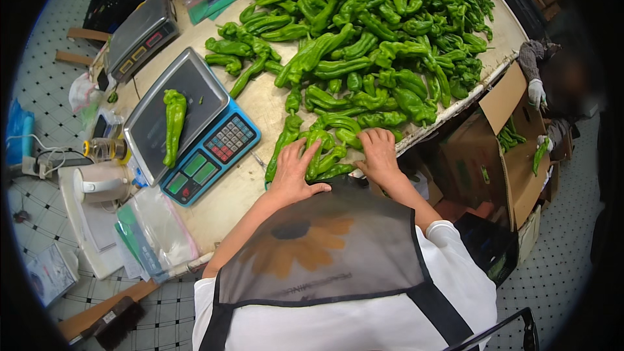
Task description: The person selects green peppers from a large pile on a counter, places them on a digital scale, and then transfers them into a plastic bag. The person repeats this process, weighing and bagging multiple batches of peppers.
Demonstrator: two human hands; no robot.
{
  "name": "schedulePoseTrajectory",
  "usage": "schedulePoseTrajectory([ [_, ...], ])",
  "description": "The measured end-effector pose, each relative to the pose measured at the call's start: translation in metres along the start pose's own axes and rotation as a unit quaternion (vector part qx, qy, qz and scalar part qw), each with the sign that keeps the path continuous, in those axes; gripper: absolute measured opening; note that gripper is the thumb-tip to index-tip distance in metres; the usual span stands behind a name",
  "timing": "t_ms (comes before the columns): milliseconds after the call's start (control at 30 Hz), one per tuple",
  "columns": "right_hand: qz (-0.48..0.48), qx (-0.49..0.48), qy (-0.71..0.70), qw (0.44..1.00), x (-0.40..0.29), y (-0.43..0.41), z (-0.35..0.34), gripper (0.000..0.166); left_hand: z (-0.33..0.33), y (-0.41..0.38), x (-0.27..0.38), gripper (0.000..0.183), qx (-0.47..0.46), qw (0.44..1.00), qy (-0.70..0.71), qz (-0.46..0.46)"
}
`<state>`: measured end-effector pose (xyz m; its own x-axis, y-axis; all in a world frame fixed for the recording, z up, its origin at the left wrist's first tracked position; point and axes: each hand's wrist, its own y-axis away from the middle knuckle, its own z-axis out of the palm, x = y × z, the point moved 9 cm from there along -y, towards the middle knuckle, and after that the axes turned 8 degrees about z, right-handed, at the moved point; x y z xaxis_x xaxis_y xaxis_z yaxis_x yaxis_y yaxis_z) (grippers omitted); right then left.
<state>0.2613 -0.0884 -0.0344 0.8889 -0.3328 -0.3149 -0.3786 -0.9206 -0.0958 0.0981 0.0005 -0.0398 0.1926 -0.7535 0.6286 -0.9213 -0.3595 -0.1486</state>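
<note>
A large heap of long green peppers (pixel 360 48) covers the far part of the worktable, with its near end between my hands. My left hand (pixel 292 170) lies over peppers at the near edge, its thumb and fingers spread. On the other side of this small group, my right hand (pixel 379 153) rests with fingertips against peppers. I see neither hand closed around one, though the undersides of both are hidden. A single green pepper (pixel 174 126) lies on the metal pan of a blue digital scale (pixel 214 156) to the left, beside a small green scrap.
A second scale (pixel 141 34) stands behind the blue one. Plastic bags (pixel 161 229), a kettle (pixel 100 183) and a jar (pixel 105 149) crowd the left side. On the right, a co-worker's gloved hand (pixel 536 93) is near an open cardboard box (pixel 526 175) holding peppers.
</note>
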Motion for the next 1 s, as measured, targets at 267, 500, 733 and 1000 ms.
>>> schedulePoseTrajectory([
  [267,0.080,-0.055,-0.195,0.976,0.067,0.018,0.008,0.052,0.011,-0.009,-0.003,0.078,-0.047,0.992,-0.120,0.009],
  [500,0.150,0.013,-0.425,0.893,0.093,0.032,-0.020,0.055,0.001,-0.008,0.007,0.070,-0.029,0.994,-0.102,0.024],
  [733,-0.017,0.083,-0.395,0.915,0.023,0.012,-0.058,0.058,0.026,-0.022,0.029,0.050,0.004,0.717,0.665,-0.210],
  [1000,0.090,-0.044,-0.559,0.823,0.013,-0.003,0.002,0.068,0.009,-0.002,0.015,0.042,0.087,0.668,0.716,-0.182],
])
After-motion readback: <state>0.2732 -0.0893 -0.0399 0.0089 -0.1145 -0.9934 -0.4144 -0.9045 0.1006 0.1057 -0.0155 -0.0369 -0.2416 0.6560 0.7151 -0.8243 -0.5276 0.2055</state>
